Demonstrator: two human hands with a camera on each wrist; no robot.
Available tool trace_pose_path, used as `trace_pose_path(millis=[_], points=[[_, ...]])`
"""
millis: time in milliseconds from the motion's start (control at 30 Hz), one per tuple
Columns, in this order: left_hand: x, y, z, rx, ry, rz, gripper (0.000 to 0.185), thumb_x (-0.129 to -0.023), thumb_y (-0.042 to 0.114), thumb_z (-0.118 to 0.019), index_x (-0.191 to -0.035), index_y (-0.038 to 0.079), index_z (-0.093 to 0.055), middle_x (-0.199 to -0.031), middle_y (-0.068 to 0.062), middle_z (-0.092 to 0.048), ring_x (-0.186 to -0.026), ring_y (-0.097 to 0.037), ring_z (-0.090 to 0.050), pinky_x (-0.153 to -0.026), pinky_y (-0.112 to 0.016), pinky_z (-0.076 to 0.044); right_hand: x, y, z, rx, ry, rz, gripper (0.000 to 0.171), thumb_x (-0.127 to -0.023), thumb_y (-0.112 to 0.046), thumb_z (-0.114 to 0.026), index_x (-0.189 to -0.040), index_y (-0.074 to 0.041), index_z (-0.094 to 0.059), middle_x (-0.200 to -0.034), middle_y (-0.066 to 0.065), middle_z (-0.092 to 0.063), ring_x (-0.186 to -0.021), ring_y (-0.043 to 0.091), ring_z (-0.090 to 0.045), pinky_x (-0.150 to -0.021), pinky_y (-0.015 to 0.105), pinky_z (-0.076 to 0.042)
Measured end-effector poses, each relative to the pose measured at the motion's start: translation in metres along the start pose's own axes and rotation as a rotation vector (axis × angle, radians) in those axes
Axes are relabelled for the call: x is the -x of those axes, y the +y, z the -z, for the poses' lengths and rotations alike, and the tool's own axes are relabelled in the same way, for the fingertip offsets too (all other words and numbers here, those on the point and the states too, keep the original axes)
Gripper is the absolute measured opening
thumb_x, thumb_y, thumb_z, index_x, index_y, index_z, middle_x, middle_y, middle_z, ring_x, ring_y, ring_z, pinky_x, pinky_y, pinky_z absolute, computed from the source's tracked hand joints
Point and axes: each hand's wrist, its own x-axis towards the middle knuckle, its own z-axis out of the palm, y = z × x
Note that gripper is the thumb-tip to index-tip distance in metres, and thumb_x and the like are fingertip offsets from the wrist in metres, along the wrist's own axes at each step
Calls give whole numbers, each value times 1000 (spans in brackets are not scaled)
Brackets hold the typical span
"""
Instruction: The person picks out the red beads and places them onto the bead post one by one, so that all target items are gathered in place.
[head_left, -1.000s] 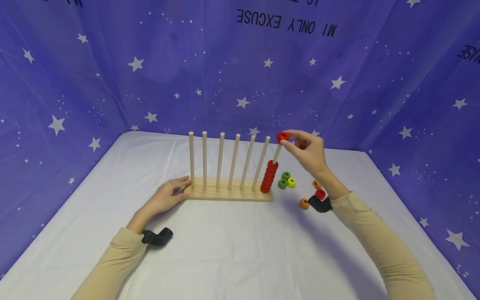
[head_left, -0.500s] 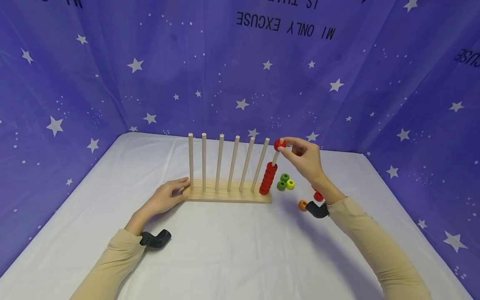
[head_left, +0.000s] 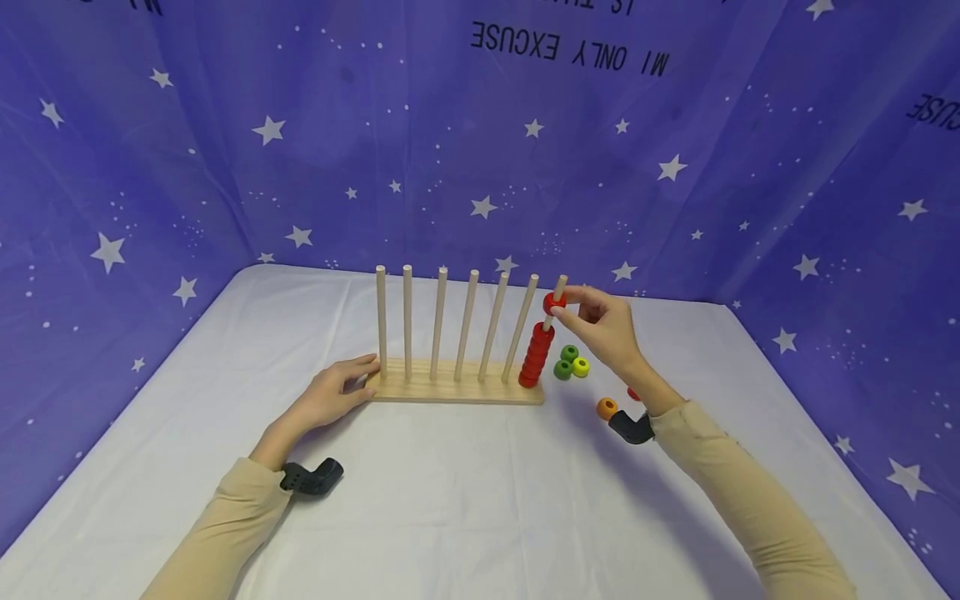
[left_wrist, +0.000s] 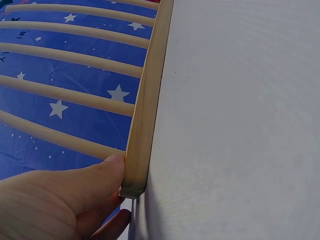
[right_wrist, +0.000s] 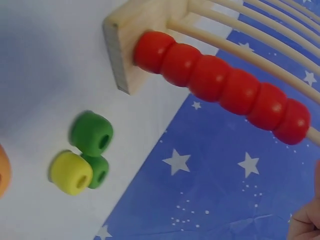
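A wooden rack (head_left: pixel 457 388) with several upright pegs stands on the white table. Its rightmost peg (head_left: pixel 558 287) carries a stack of red beads (head_left: pixel 536 356) (right_wrist: pixel 220 85). My right hand (head_left: pixel 600 325) pinches another red bead (head_left: pixel 553 303) threaded on that peg, a little above the stack. My left hand (head_left: pixel 333 396) rests with its fingers against the rack's left end (left_wrist: pixel 137 165); the thumb (left_wrist: pixel 90 172) presses on the base.
Two green beads (head_left: pixel 567 361) (right_wrist: pixel 92 132) and a yellow one (head_left: pixel 581 367) (right_wrist: pixel 70 172) lie just right of the rack. An orange bead (head_left: pixel 606 407) lies nearer my right wrist. Blue starred cloth walls the table on three sides.
My right hand has brought the red bead down from above the peg tip onto the rightmost peg. The left hand has stayed at the rack's end.
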Motion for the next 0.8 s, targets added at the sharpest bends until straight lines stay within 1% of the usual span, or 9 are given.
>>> trace_pose_path(millis=[133, 267, 333, 400, 567, 633, 733, 800], points=[[0, -1, 0, 8, 1, -3, 48, -89, 11, -56, -133, -4, -44, -145, -22, -37, -134, -44, -31, -109, -58, -27, 3, 2, -3, 32, -26, -14, 27, -82, -6, -66, -108, 2, -66, -78, 7, -59, -48, 12, -32, -42, 20, -27], [0, -3, 0, 8, 6, -8, 48, -89, 12, -56, -133, -4, -44, -145, -22, -38, -134, -44, -32, -109, -58, -28, 4, 4, -5, 42, -41, -32, 27, -82, -8, -67, -108, 1, -66, -80, 13, -61, -48, 13, -33, -43, 19, -28], [0, -3, 0, 5, 7, -11, 48, -89, 12, -56, -133, -5, -45, -145, -22, -38, -134, -44, -32, -109, -58, -28, 5, 6, -5, 44, -52, -48, 27, -83, -9, -67, -108, 0, -66, -82, 13, -62, -48, 12, -33, -43, 19, -28], [-1, -3, 0, 0, 7, -12, 48, -89, 12, -56, -132, -4, -45, -145, -22, -38, -134, -44, -32, -109, -58, -28, 6, 8, -6, 37, -69, -63, 26, -83, -9, -66, -108, 1, -66, -80, 14, -60, -48, 10, -33, -43, 19, -27], [-1, -3, -1, -3, 1, -10, 48, -90, 12, -56, -133, -4, -45, -145, -21, -38, -134, -44, -32, -109, -58, -28, 8, 13, -8, 12, -103, -76, 25, -83, -9, -66, -106, 1, -65, -79, 13, -59, -48, 6, -32, -41, 18, -26], [-1, -4, -2, -7, 1, -9, 48, -90, 12, -56, -133, -4, -44, -145, -21, -38, -134, -44, -32, -109, -58, -29, 10, 14, -9, 14, -108, -69, 25, -83, -8, -66, -106, 1, -65, -73, 12, -57, -48, 5, -33, -41, 18, -27], [0, -4, -1, -14, 6, -10, 48, -89, 12, -56, -133, -4, -45, -145, -22, -38, -134, -44, -33, -109, -58, -29, 10, 14, -9, 11, -112, -58, 25, -83, -8, -66, -106, 1, -65, -62, 8, -47, -48, 5, -33, -41, 19, -28], [-1, -4, -1, -19, 11, -12, 48, -89, 12, -56, -133, -4, -45, -144, -22, -38, -133, -44, -33, -109, -58, -29, 10, 15, -9, 13, -113, -47, 24, -83, -7, -66, -106, 1, -65, -57, 7, -41, -48, 6, -33, -42, 19, -28]])
